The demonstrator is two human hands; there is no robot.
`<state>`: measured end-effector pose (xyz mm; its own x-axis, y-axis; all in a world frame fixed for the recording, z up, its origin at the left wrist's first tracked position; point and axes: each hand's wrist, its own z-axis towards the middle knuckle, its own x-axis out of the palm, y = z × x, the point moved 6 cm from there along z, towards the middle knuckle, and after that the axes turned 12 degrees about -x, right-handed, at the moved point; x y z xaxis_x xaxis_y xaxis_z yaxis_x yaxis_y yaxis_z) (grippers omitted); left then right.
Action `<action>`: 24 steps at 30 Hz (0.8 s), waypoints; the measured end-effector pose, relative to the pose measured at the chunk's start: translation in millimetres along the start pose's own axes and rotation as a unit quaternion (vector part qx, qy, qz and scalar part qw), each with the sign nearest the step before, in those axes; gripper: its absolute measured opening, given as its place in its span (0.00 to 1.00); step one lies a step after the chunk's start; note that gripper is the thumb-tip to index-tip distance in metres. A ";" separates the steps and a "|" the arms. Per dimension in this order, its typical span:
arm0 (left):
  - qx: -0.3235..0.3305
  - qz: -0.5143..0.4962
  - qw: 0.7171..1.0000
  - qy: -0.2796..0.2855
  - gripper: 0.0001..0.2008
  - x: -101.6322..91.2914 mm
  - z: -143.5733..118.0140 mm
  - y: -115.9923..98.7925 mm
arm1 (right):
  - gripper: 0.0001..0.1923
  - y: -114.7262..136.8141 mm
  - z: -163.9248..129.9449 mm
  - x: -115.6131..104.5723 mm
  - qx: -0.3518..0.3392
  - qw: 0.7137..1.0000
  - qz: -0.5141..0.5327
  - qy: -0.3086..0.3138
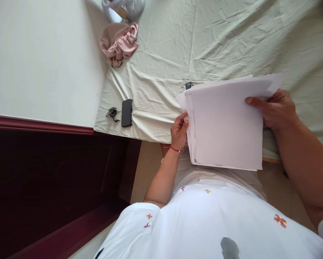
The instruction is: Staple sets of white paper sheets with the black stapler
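A stack of white paper sheets (226,126) is held up over the front edge of the cloth-covered surface, its top sheet blank and its layers slightly out of line. My left hand (179,132) pinches the stack's left edge, thumb near the front and fingers partly behind. At the upper right, my right hand (280,109) grips the sheets with the thumb lying on top; the other fingers are hidden underneath. Printed lines show along the left margin of the lower sheets. Just past the stack's upper left corner lies a small black object (188,85), partly covered by paper.
Pale green cloth (161,72) with wrinkles covers the surface. On its left lie a black phone (127,112), a bunch of keys (112,112) and a crumpled pink cloth (119,44). A clear plastic bag (126,10) sits behind them. A white wall (42,57) borders the left side.
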<state>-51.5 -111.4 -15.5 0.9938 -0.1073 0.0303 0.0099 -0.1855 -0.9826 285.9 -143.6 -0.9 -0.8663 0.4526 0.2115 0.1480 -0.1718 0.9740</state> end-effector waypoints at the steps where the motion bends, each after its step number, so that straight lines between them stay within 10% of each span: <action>1: -0.005 -0.005 1.000 0.000 0.24 0.5 0.5 1.0 | 0.24 0.1 0.0 0.0 0.000 1.000 -0.001 0.001; 24: 0.001 0.009 0.997 -0.073 0.27 -1.4 -3.8 -8.1 | 0.27 9.4 -0.9 7.0 -0.037 0.999 -0.001 -0.007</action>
<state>-53.4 -113.4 -6.9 0.9994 0.0322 -0.0139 -0.0077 -0.1833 -0.9830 280.8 -142.9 9.6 -0.8595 0.4653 0.2115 0.1102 -0.2355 0.9656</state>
